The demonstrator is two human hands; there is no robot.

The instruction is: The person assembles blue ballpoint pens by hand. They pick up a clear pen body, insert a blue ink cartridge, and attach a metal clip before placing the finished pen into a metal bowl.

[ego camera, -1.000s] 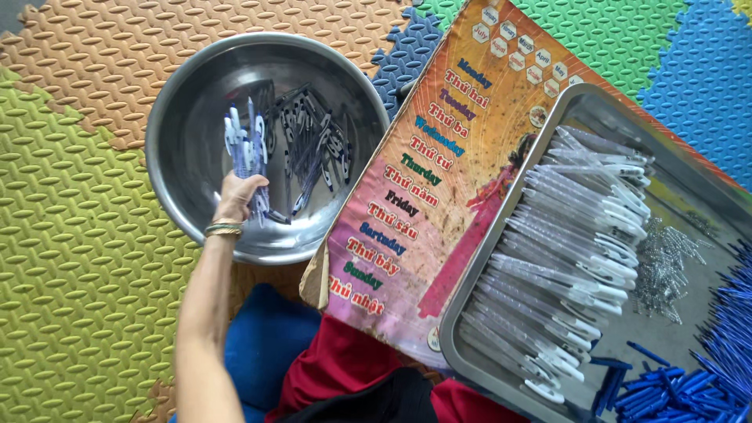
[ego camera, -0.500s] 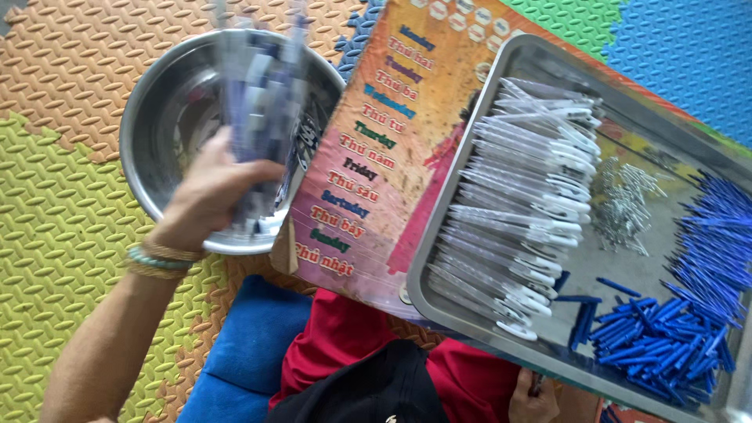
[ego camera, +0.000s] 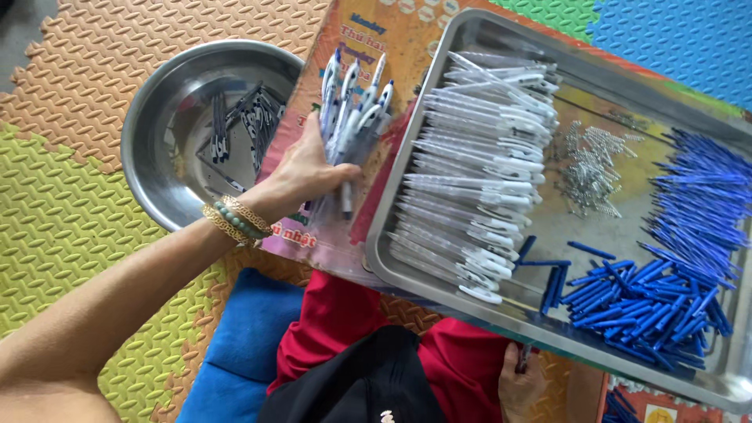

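Observation:
My left hand (ego camera: 305,172) is closed around a bundle of assembled white and blue pens (ego camera: 352,110), held upright over the colourful printed board (ego camera: 392,39), between the steel bowl and the tray. The round steel bowl (ego camera: 157,117) at the upper left holds a few more dark and white pens (ego camera: 251,117). The steel tray (ego camera: 642,86) holds rows of clear pen barrels (ego camera: 470,157), a heap of small metal springs (ego camera: 587,164) and a pile of blue pen parts (ego camera: 666,266). My right hand (ego camera: 523,385) shows only partly beneath the tray's near edge; its grip is hidden.
Foam puzzle mats in orange (ego camera: 94,47), yellow-green (ego camera: 47,235), green and blue (ego camera: 674,39) cover the floor. A blue cushion (ego camera: 235,345) and my red-clothed legs (ego camera: 337,313) lie below the tray, with black fabric (ego camera: 360,384) over them.
My left hand lifted a bundle of pens out of the steel bowl and carried it right, from over the bowl to over the printed board beside the tray.

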